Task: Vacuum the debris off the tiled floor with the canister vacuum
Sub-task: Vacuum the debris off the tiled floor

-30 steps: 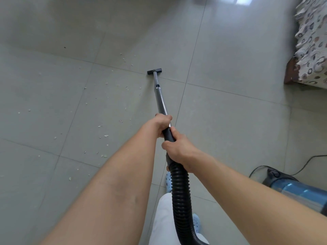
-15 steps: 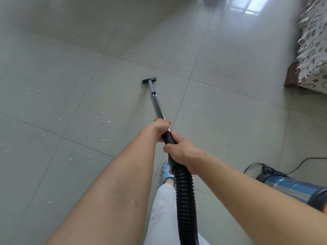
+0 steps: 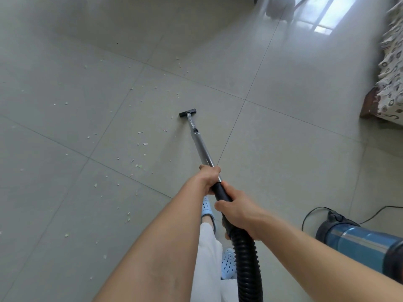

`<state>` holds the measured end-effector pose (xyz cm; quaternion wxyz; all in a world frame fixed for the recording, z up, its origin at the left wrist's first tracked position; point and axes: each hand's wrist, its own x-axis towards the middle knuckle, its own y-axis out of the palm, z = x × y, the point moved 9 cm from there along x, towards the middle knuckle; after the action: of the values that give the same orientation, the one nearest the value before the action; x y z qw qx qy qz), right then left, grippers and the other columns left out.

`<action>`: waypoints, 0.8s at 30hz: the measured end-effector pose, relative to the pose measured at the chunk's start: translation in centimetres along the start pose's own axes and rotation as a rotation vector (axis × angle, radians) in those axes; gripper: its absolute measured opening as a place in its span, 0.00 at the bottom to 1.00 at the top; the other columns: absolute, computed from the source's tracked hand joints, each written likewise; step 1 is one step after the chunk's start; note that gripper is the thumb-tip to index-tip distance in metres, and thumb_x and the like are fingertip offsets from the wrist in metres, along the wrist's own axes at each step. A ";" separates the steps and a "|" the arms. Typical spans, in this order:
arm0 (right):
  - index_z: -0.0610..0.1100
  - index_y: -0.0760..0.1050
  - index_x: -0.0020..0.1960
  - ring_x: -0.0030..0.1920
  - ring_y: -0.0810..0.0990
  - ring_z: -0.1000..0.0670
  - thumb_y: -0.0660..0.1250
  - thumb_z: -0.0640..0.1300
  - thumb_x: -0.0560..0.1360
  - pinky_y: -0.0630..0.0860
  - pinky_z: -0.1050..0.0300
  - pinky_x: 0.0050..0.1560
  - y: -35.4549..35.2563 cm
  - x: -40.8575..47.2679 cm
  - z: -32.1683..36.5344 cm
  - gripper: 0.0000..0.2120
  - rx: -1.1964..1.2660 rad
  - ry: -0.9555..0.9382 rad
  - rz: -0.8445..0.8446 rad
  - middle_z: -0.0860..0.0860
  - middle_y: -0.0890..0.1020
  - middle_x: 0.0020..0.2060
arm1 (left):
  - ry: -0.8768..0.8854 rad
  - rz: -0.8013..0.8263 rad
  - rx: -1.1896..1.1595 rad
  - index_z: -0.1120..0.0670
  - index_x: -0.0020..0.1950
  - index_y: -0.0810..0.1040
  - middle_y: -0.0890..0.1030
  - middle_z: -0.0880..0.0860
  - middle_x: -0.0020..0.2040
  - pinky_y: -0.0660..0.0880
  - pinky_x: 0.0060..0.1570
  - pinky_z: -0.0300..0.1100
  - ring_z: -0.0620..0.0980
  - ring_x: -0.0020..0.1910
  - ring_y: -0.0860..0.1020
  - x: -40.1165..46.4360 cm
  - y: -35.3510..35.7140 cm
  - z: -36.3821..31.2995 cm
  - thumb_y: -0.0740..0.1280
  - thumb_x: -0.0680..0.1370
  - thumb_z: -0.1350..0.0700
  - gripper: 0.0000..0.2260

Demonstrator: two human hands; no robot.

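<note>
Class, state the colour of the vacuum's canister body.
The canister is blue with a black end, seen in the head view.

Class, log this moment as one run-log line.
left hand: grips wand | right hand: grips hose | nozzle: on floor | debris: remains left

Canister vacuum (image 3: 359, 243) cut off at right edge

Debris (image 3: 139, 147) left of nozzle (image 3: 187, 112); canister (image 3: 357, 243) right of hose (image 3: 246, 262)
</note>
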<state>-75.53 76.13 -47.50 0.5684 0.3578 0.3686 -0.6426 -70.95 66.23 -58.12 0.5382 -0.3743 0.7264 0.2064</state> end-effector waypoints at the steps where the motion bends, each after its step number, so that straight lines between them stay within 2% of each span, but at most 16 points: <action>1: 0.58 0.62 0.75 0.30 0.75 0.45 0.58 0.38 0.77 0.79 0.53 0.29 0.1 0.4 0.3 0.29 -0.011 -0.003 -0.004 0.44 0.74 0.39 | -0.002 -0.001 -0.004 0.56 0.63 0.60 0.73 0.57 0.46 0.76 0.33 0.45 0.52 0.36 0.76 0.2 -0.3 -0.2 0.57 0.84 0.54 0.11; 4: 0.59 0.61 0.75 0.31 0.77 0.45 0.59 0.38 0.77 0.81 0.49 0.33 0.1 1.8 1.7 0.29 -0.051 -0.004 -0.005 0.45 0.75 0.39 | 0.006 -0.010 -0.020 0.57 0.65 0.61 0.74 0.58 0.49 0.75 0.31 0.44 0.51 0.36 0.76 1.4 -1.4 -1.4 0.57 0.84 0.54 0.13; 8: 0.60 0.61 0.73 0.38 0.78 0.46 0.59 0.41 0.76 0.83 0.40 0.48 -0.3 4.4 4.0 0.28 -0.176 -0.022 -0.035 0.47 0.76 0.41 | 0.009 -0.023 -0.049 0.56 0.62 0.60 0.73 0.56 0.45 0.75 0.31 0.44 0.51 0.36 0.76 3.3 -3.2 -3.4 0.57 0.83 0.53 0.12; 15: 0.67 0.59 0.69 0.43 0.81 0.42 0.58 0.45 0.73 0.82 0.40 0.47 0.0 8.0 8.7 0.28 -0.297 -0.035 -0.087 0.47 0.79 0.42 | -0.003 -0.005 -0.095 0.55 0.63 0.58 0.73 0.57 0.46 0.77 0.34 0.43 0.51 0.38 0.76 6.0 -6.7 -7.6 0.57 0.84 0.52 0.12; 17: 0.68 0.57 0.69 0.44 0.82 0.40 0.58 0.46 0.72 0.82 0.41 0.47 0.1 8.8 10.3 0.30 -0.321 -0.039 -0.098 0.47 0.79 0.43 | 0.004 -0.008 -0.115 0.56 0.62 0.58 0.74 0.59 0.50 0.79 0.37 0.45 0.53 0.42 0.77 6.5 -7.8 -8.8 0.57 0.84 0.52 0.11; 20: 0.64 0.56 0.73 0.46 0.82 0.41 0.57 0.45 0.73 0.81 0.44 0.49 0.0 9.7 12.9 0.32 -0.419 -0.062 -0.131 0.48 0.80 0.46 | -0.008 -0.005 -0.148 0.55 0.60 0.58 0.76 0.64 0.62 0.81 0.50 0.51 0.58 0.51 0.79 7.4 -9.1 -10.3 0.56 0.84 0.52 0.11; 24: 0.62 0.54 0.76 0.47 0.81 0.41 0.57 0.44 0.74 0.80 0.45 0.51 0.2 10.9 15.6 0.34 -0.468 -0.072 -0.159 0.48 0.80 0.47 | -0.018 -0.012 -0.166 0.55 0.60 0.58 0.75 0.65 0.64 0.81 0.53 0.53 0.60 0.60 0.80 8.9 -10.9 -12.2 0.56 0.83 0.52 0.10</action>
<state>-77.07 57.25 -49.75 0.5963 0.1635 0.5138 -0.5947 -71.46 47.86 -61.23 0.5129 -0.4199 0.6999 0.2661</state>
